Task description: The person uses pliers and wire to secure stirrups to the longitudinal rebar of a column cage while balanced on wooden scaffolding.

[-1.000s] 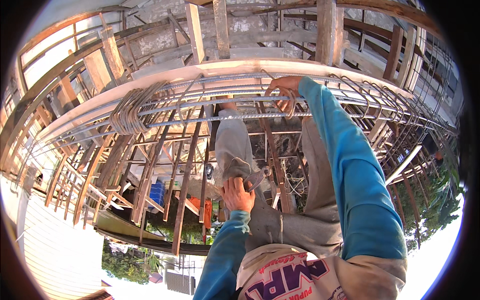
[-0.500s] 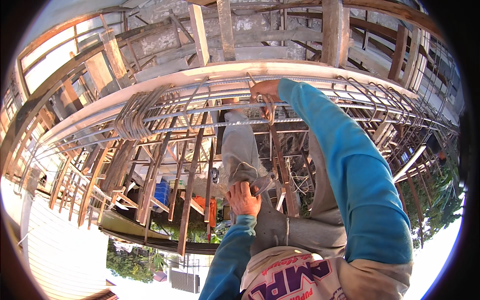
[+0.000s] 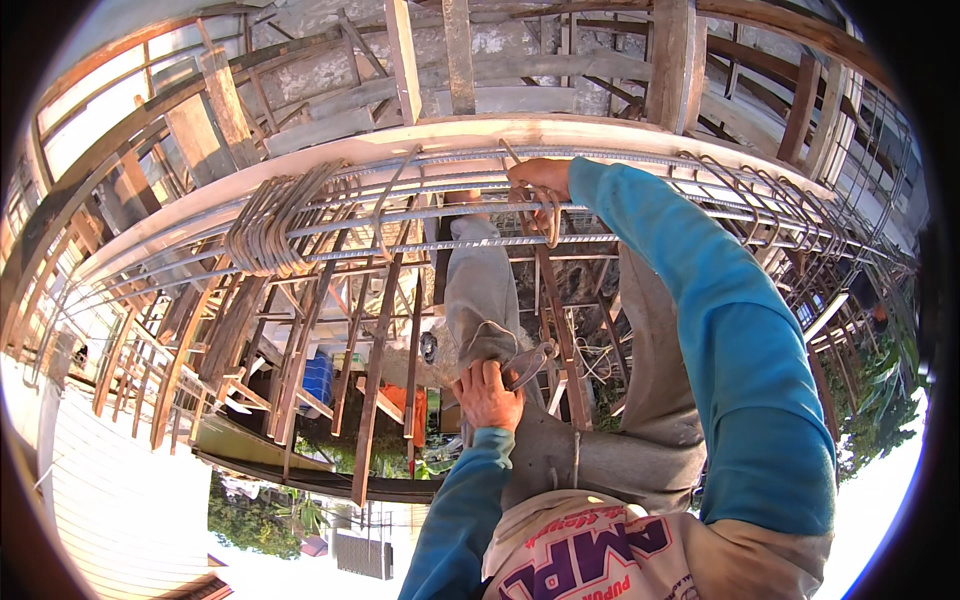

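My right hand (image 3: 540, 182) is closed around a bent steel stirrup (image 3: 551, 225) that hangs about the long ribbed rebars (image 3: 450, 208) in front of me. Lower down, my left hand (image 3: 490, 396) lies at my bent knee with its fingers curled. A grey, rounded metal piece (image 3: 530, 364) sticks out beside its thumb; what kind it is, and how it is gripped, I cannot make out. Left along the bars, several stirrups (image 3: 278, 225) are bunched together. A single stirrup (image 3: 382, 205) stands between that bunch and my right hand.
A pale formwork board (image 3: 470, 137) runs behind the bars. More stirrups (image 3: 730, 190) are spread out at the right. Wooden props (image 3: 383, 370) stand below, with gaps between them. A blue container (image 3: 317, 380) and orange cloth (image 3: 417, 412) lie far beneath.
My right hand and the stirrup in it have shifted slightly to the right. My left hand stays at the knee. The whole view has tilted a little.
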Demonstrator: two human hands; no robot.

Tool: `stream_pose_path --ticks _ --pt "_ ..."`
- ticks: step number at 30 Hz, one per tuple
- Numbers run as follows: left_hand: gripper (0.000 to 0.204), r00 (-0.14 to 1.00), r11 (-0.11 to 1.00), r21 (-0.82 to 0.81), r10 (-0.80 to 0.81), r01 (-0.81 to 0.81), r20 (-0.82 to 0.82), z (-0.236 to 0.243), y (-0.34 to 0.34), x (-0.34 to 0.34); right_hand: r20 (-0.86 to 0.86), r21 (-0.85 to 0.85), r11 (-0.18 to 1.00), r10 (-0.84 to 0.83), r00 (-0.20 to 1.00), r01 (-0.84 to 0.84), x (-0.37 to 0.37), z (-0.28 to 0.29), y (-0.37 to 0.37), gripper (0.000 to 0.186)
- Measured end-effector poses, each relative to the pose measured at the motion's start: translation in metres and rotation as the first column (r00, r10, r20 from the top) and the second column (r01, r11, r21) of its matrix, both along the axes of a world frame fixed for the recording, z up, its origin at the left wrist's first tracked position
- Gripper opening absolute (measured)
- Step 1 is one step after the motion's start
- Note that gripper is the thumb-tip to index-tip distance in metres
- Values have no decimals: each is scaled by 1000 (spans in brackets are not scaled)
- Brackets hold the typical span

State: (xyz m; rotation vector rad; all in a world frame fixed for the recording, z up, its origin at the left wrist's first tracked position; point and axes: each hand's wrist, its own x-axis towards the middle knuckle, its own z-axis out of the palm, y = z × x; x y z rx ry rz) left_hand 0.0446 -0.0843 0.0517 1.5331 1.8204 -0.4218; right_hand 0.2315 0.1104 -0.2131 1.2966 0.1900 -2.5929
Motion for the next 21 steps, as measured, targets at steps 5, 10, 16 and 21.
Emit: stream_pose_path --ticks 5,10,16,21 --pt "26 1000 999 -29 -26 27 7 -3 4 6 11 -30 992 127 992 -126 9 -14 -5 52" --pt "26 1000 999 -36 -13 13 5 -2 7 6 623 695 619 -264 737 -366 17 66 22 52" --pt "25 999 999 42 -35 35 12 0 9 -1 651 755 528 -528 545 -389 10 170 -66 44" --pt "24 998 997 60 -58 57 13 -3 8 5 759 637 438 -218 613 -634 -21 123 -77 48"
